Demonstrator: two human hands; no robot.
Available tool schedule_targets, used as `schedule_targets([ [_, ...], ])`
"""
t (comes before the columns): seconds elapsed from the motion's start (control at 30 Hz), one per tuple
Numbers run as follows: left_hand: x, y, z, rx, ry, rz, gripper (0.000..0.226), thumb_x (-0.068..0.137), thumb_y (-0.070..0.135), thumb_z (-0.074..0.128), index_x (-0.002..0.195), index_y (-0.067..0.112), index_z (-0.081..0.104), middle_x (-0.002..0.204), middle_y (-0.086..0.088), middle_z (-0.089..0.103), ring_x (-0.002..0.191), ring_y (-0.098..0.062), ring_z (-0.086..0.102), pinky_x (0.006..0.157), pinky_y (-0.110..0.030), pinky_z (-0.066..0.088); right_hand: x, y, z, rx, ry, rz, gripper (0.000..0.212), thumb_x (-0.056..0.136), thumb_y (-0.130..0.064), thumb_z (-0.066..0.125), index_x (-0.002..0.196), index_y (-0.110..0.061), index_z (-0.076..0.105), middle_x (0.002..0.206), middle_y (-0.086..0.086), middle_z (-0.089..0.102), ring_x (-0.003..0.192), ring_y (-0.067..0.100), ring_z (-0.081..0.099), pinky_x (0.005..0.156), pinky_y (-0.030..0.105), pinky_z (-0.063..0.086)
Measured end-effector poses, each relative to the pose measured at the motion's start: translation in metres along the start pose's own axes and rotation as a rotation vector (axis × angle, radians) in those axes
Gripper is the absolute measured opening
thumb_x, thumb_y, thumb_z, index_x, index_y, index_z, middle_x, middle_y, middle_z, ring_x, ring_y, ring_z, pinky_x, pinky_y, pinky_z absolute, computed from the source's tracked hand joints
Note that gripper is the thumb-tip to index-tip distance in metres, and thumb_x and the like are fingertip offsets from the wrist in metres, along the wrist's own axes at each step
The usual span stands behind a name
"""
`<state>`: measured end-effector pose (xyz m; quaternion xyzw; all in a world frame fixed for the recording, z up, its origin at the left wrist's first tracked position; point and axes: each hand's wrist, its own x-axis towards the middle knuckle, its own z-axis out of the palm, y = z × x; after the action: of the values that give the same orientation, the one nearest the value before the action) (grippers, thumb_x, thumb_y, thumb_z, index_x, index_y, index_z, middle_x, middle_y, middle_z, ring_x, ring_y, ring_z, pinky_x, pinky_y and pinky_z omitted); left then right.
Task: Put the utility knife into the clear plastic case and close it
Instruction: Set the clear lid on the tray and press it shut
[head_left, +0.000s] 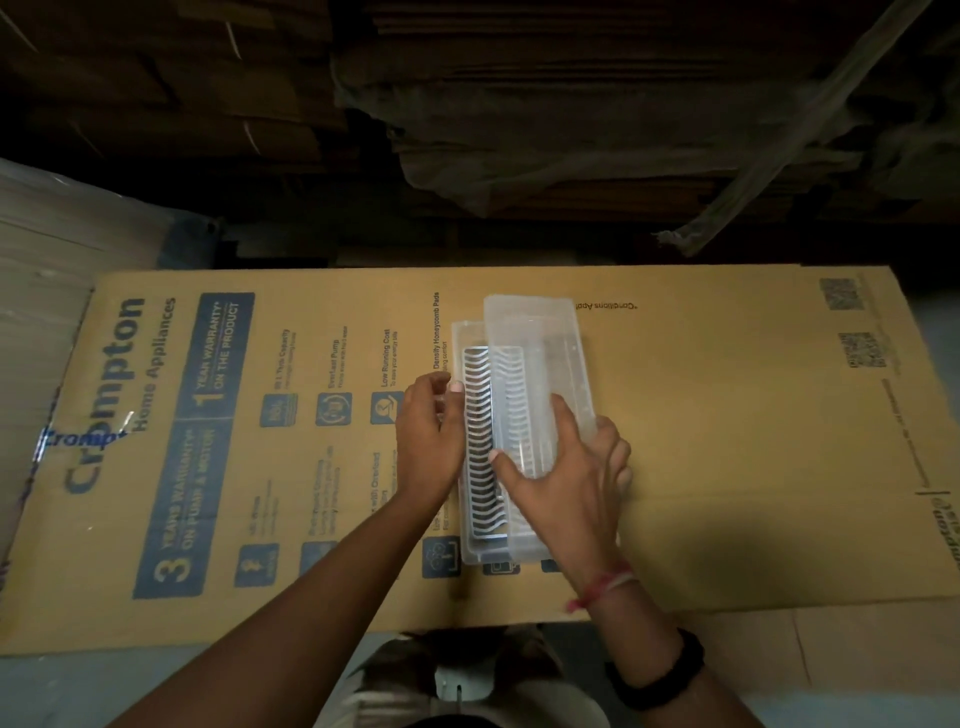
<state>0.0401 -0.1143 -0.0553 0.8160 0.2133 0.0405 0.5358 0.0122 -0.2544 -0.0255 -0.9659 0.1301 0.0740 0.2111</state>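
- Clear plastic case (470, 540) lies lengthwise on a flattened printed cardboard box (727, 441), long axis running away from the person.
- Inside the case sits a white ribbed insert (478, 441) with a row of curved slats; it fills most of the case's length.
- The clear lid (540, 332) rests skewed over the far-right part of the case, its far end overhanging beyond the case's far edge and its right edge past the case's right wall; not seated.
- Left hand (428, 431) is at the case's left wall, fingers curled, thumb tip touching the rim near the far end of the insert. It steadies the case rather than enclosing anything.
- Right hand (569, 467) is spread wide over the near end of the lid: thumb pressed on the insert's right side, fingers wrapped along the lid's right edge, gripping it.
- A red-and-white thread (602, 584) and a black band (657, 675) are on the right forearm, nearer the person than the case.
- Utility knife: cannot tell where it is; no knife shape is distinguishable in or beside the case.
- Stacked cardboard (571, 104) stands beyond the case, in shadow.
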Motion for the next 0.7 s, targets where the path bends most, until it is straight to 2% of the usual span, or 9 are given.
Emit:
schedule_targets([
  [0.07, 0.0, -0.003, -0.002, -0.055, -0.001, -0.145, 0.032, 0.099, 0.039, 0.047, 0.104, 0.011, 0.064, 0.101, -0.005, 0.068, 0.091, -0.019, 0.064, 0.082, -0.038, 0.053, -0.008, -0.009, 0.011, -0.039, -0.018, -0.02, 0.088, 0.065, -0.074, 0.055, 0.142, -0.04, 0.03, 0.137, 0.017, 0.037, 0.121, 0.034, 0.035, 0.099, 0.048, 0.035],
  [0.17, 0.002, -0.008, -0.005, -0.153, -0.035, -0.318, 0.045, 0.093, 0.047, 0.052, 0.081, 0.006, 0.065, 0.08, -0.013, 0.069, 0.073, -0.028, 0.067, 0.073, -0.05, 0.057, -0.014, -0.016, 0.025, -0.079, -0.003, -0.041, 0.089, 0.064, -0.075, 0.051, 0.143, -0.037, 0.031, 0.132, 0.019, 0.04, 0.113, 0.035, 0.038, 0.093, 0.047, 0.035],
  [0.23, 0.0, -0.007, -0.008, -0.187, -0.051, -0.376, 0.044, 0.09, 0.044, 0.059, 0.074, 0.004, 0.065, 0.072, -0.014, 0.069, 0.064, -0.026, 0.066, 0.069, -0.047, 0.058, -0.017, -0.019, 0.032, -0.088, 0.003, -0.05, 0.091, 0.065, -0.075, 0.046, 0.144, -0.034, 0.031, 0.131, 0.021, 0.039, 0.112, 0.036, 0.038, 0.092, 0.048, 0.035],
  [0.33, -0.004, -0.006, -0.009, -0.214, -0.064, -0.409, 0.039, 0.086, 0.034, 0.068, 0.071, -0.001, 0.065, 0.072, -0.02, 0.07, 0.063, -0.031, 0.067, 0.067, -0.042, 0.057, -0.018, -0.021, 0.037, -0.084, 0.017, -0.041, 0.092, 0.065, -0.074, 0.044, 0.145, -0.032, 0.03, 0.134, 0.023, 0.038, 0.114, 0.037, 0.038, 0.091, 0.047, 0.035],
  [0.43, -0.004, -0.011, -0.009, -0.239, -0.08, -0.421, 0.03, 0.082, 0.021, 0.075, 0.058, 0.009, 0.061, 0.063, -0.016, 0.064, 0.057, -0.025, 0.061, 0.063, -0.035, 0.054, -0.019, -0.023, 0.042, -0.088, 0.013, -0.024, 0.093, 0.064, -0.074, 0.043, 0.146, -0.03, 0.029, 0.135, 0.024, 0.038, 0.115, 0.038, 0.038, 0.091, 0.048, 0.034],
  [0.5, -0.003, -0.014, -0.008, -0.231, -0.09, -0.441, 0.026, 0.081, 0.016, 0.076, 0.059, 0.009, 0.063, 0.065, -0.016, 0.064, 0.06, -0.023, 0.061, 0.061, -0.034, 0.053, -0.019, -0.024, 0.045, -0.092, 0.026, -0.018, 0.095, 0.064, -0.073, 0.045, 0.146, -0.029, 0.029, 0.135, 0.024, 0.038, 0.115, 0.038, 0.038, 0.091, 0.048, 0.035],
  [0.6, 0.001, -0.019, -0.006, -0.258, -0.11, -0.481, 0.018, 0.082, 0.012, 0.075, 0.079, -0.004, 0.068, 0.079, -0.025, 0.07, 0.067, -0.026, 0.063, 0.061, -0.034, 0.054, -0.02, -0.023, 0.047, -0.065, 0.018, -0.013, 0.096, 0.064, -0.07, 0.055, 0.146, -0.027, 0.028, 0.136, 0.023, 0.037, 0.116, 0.037, 0.036, 0.091, 0.048, 0.035],
  [0.7, 0.004, -0.022, -0.004, -0.266, -0.125, -0.526, 0.016, 0.084, 0.01, 0.073, 0.085, -0.004, 0.066, 0.085, -0.021, 0.07, 0.072, -0.027, 0.065, 0.059, -0.035, 0.054, -0.021, -0.022, 0.047, -0.028, 0.003, -0.01, 0.102, 0.063, -0.066, 0.064, 0.147, -0.024, 0.026, 0.138, 0.023, 0.035, 0.119, 0.037, 0.034, 0.094, 0.048, 0.034],
])
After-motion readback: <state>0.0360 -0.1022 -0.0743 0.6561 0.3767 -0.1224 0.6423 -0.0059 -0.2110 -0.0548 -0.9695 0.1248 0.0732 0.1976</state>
